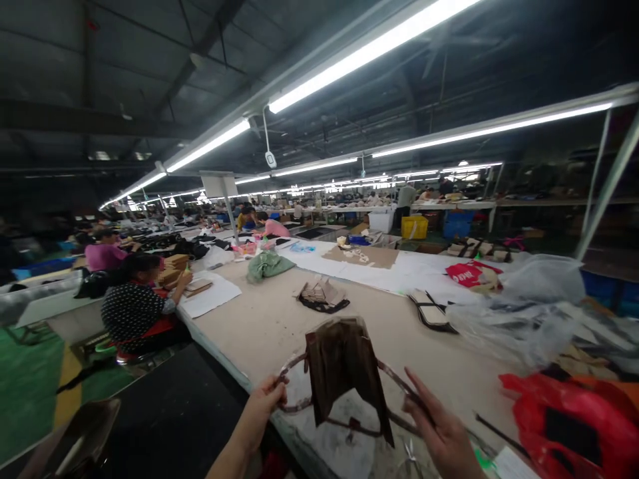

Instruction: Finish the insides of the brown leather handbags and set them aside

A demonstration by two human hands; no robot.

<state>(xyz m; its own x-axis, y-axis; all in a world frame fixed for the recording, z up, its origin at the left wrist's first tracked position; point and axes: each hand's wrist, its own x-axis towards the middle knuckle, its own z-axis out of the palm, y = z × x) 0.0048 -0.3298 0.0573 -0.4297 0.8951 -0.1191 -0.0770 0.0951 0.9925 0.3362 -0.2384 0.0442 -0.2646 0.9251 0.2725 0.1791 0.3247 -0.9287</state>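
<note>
A dark brown bag (327,379) with thin looped handles is held up over the near edge of the worktable, its hollow side facing me. At its left, my left hand (260,404) pinches one handle (294,362) between thumb and fingers. My right hand (439,426) is closed around the handle on the right, with the index finger stretched out; part of its grip is hidden. A pair of scissors (410,456) lies on the table beside my right hand.
The pale worktable (259,319) bears a pile of cut pieces (322,293), a green cloth bundle (269,265) and a dark-edged stack (432,311). Clear plastic (509,326) and a red bag (574,426) lie at right. A co-worker (134,306) sits at left.
</note>
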